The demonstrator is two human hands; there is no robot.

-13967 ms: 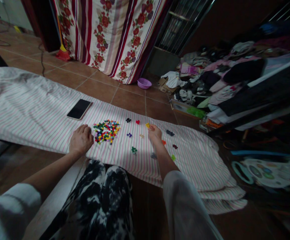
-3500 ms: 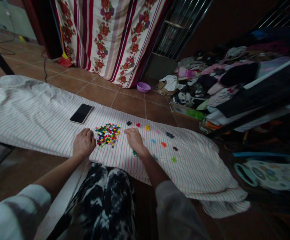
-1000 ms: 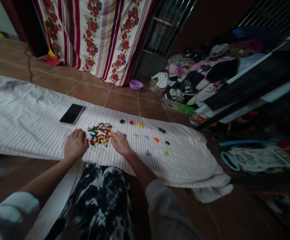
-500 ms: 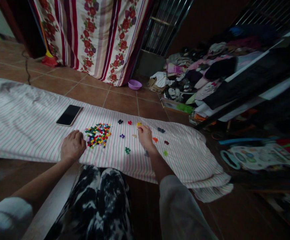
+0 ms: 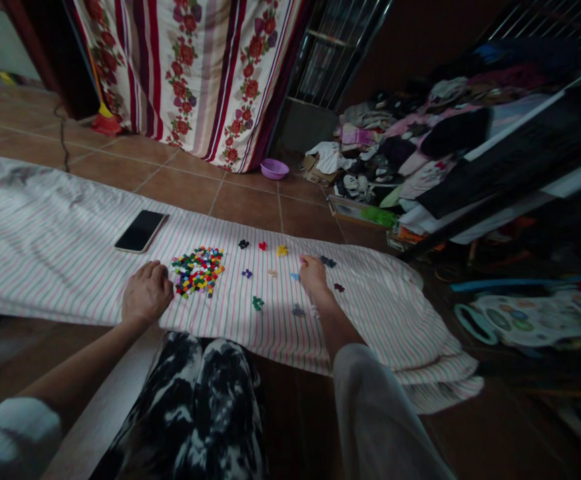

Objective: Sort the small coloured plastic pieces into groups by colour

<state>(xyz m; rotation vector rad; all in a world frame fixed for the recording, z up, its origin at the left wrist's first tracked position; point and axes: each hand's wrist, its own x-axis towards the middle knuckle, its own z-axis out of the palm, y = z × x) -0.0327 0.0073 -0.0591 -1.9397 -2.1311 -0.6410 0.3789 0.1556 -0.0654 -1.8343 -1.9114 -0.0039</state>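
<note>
The bright pile (image 5: 199,272) is just right of the left hand (image 5: 147,291), well left of the right hand (image 5: 314,273); I can't tell if either holds anything.

Left hand (image 5: 147,292): palm down, fingers (image 5: 158,273) curled, forearm (image 5: 87,355) slanting from near left. Right hand (image 5: 313,275): arm (image 5: 343,328) extended, fingers (image 5: 311,265) bent.

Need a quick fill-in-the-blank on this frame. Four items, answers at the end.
1. The hand resting beside the multicoloured pile is the person's ____ one.
2. In the farthest row of small clusters, the red cluster sits between the black cluster and the ____ one.
3. The phone lies on the striped cloth with its screen facing ____.
4. The bowl on the tiled floor is ____ in colour.

Missing words: left; yellow; up; purple.
</note>
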